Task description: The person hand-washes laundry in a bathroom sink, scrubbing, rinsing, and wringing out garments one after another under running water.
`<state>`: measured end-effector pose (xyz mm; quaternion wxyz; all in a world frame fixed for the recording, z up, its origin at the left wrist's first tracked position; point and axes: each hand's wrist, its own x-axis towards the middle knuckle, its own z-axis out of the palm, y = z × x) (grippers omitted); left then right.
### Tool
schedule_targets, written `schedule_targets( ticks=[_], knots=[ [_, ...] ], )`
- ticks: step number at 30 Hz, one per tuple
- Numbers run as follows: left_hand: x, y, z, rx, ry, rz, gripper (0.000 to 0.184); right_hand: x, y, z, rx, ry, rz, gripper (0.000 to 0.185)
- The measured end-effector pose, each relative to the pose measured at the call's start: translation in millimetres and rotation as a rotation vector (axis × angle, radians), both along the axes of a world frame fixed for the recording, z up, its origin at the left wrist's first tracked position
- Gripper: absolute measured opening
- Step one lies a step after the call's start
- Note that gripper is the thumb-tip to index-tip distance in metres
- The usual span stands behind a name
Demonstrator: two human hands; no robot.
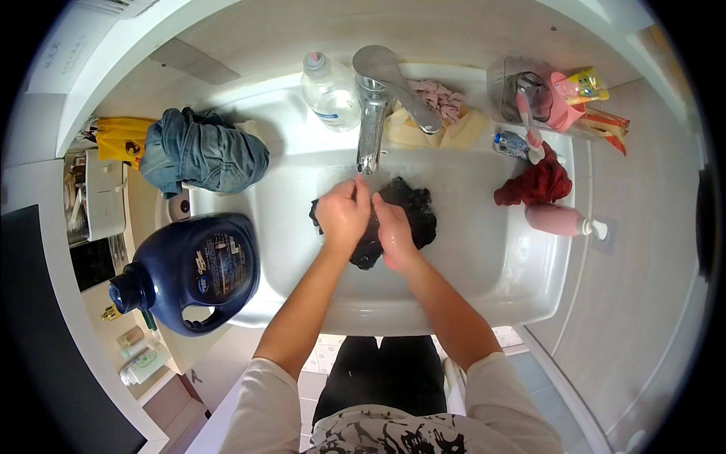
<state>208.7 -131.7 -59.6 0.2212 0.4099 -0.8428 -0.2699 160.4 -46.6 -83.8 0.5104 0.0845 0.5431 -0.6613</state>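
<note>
A wet black cloth [414,216] lies bunched in the white sink [469,265], in shallow water. Right beneath the spout of the chrome faucet [370,129], my left hand [342,213] is closed, its fingers curled at the cloth. My right hand [393,231] is close beside it, thumb side up, with its fingers bent around the cloth's near part. Dark fabric shows between the two hands and past the left one. Most of the right fingers are hidden, and both hands look wet.
A dark blue detergent jug [204,272] and folded jeans [204,151] are at the left. Behind stand a clear bottle [330,94] and a yellow cloth [446,129]. On the right rim are a dark red cloth [537,181], a pink pump bottle [556,219] and a toothbrush [529,125].
</note>
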Motion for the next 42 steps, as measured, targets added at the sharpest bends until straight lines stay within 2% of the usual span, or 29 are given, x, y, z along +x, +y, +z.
schedule_targets(
  ticks=[1,2,3,4,6,8,10,11,12,13,14,16,18,19,22,23,25,26,28,29,31,33,34,35,36,37,38,40,42],
  knots=[
    [-0.7,-0.9,0.7,0.034,0.012,0.004,0.036,1.5,-4.0,8.5,-0.027,-0.020,-0.058,0.042],
    [6.0,15.5,5.8,0.031,0.068,-0.144,0.035,1.0,-5.7,14.4,-0.053,-0.039,-0.122,0.042],
    [11.5,38.4,14.6,0.008,0.146,-0.259,0.033,-6.0,14.6,-36.2,-0.349,-0.193,-0.044,0.039],
    [15.8,54.2,19.8,-0.013,0.221,-0.371,0.032,-7.9,17.8,-37.4,-0.325,-0.120,-0.001,0.039],
    [11.8,46.7,18.7,-0.056,0.223,-0.328,0.031,-11.1,17.1,-37.0,-0.283,0.028,0.096,0.039],
    [0.7,23.6,14.5,-0.083,0.138,-0.202,0.032,2.1,9.6,-28.1,-0.395,-0.309,-0.024,0.038],
    [-8.8,-5.4,4.2,0.097,0.108,0.049,0.034,-4.0,-8.3,39.2,-0.042,-0.226,-0.084,0.038],
    [-7.9,-3.2,2.7,0.034,0.108,0.025,0.033,-2.5,1.7,2.8,-0.070,-0.130,0.068,0.036],
    [-5.5,2.0,3.3,-0.031,0.109,0.000,0.033,-1.8,2.2,4.1,-0.103,-0.143,0.016,0.036],
    [-2.2,9.4,5.0,-0.096,0.109,-0.027,0.033,-1.4,2.1,6.1,-0.137,-0.156,-0.038,0.036],
    [8.2,27.6,10.6,-0.092,0.056,-0.202,0.031,-2.2,1.9,7.6,-0.170,-0.167,-0.095,0.036],
    [9.2,64.2,45.4,-0.065,0.188,-0.406,0.030,-12.9,19.7,-46.8,-0.349,-0.269,0.034,0.036],
    [11.1,47.1,24.4,-0.109,0.154,-0.330,0.030,-12.2,22.9,-62.2,-0.427,-0.339,0.072,0.036],
    [8.7,33.3,12.4,-0.131,0.140,-0.292,0.030,-12.7,18.5,-48.8,-0.335,-0.306,0.057,0.035],
    [-6.9,-9.8,12.4,0.093,-0.030,0.053,0.033,-8.5,-3.7,33.8,-0.057,-0.211,-0.001,0.034],
    [-5.8,-2.7,12.8,0.036,0.020,0.014,0.033,-6.5,6.3,-4.9,-0.069,-0.110,0.103,0.034],
    [3.1,28.0,12.4,-0.043,0.057,-0.170,0.032,-10.6,20.5,-69.3,-0.377,-0.357,0.100,0.033],
    [8.9,50.5,9.9,-0.137,0.240,-0.301,0.031,-3.4,22.0,-64.5,-0.474,-0.194,0.038,0.032],
    [6.2,67.6,38.4,-0.050,0.192,-0.397,0.031,11.6,25.4,-55.7,-0.653,0.129,-0.119,0.030],
    [4.5,60.5,32.0,-0.067,0.179,-0.324,0.031,5.8,25.8,-68.1,-0.709,-0.165,-0.055,0.029],
    [-2.2,26.9,12.9,-0.098,0.147,-0.175,0.032,-2.7,14.0,-0.8,-0.197,-0.209,-0.020,0.027],
    [-9.0,0.3,10.7,0.007,-0.003,-0.001,0.032,-9.9,8.8,-3.1,-0.098,-0.219,0.054,0.025],
    [-9.9,-3.3,9.2,0.041,-0.027,0.056,0.033,-11.7,5.0,11.6,-0.088,-0.218,0.020,0.026],
    [-8.7,6.4,10.0,-0.003,0.011,-0.023,0.030,-13.6,1.2,26.7,-0.078,-0.216,-0.014,0.027],
    [-4.6,22.8,12.6,-0.049,0.051,-0.106,0.028,-16.0,7.4,1.3,-0.220,-0.281,-0.004,0.028],
    [10.9,40.8,3.8,-0.150,-0.007,-0.262,0.011,-18.3,20.2,-47.2,-0.361,-0.344,0.006,0.030],
    [14.9,61.3,6.5,-0.146,0.069,-0.384,0.010,-10.5,21.5,-46.0,-0.441,-0.221,-0.040,0.032],
    [12.1,62.0,21.5,-0.094,0.103,-0.398,0.009,5.5,24.5,-45.2,-0.599,0.020,-0.152,0.038],
    [3.8,37.3,9.7,-0.129,0.086,-0.224,0.012,4.8,18.9,-48.3,-0.416,-0.170,-0.067,0.038]
  ],
)
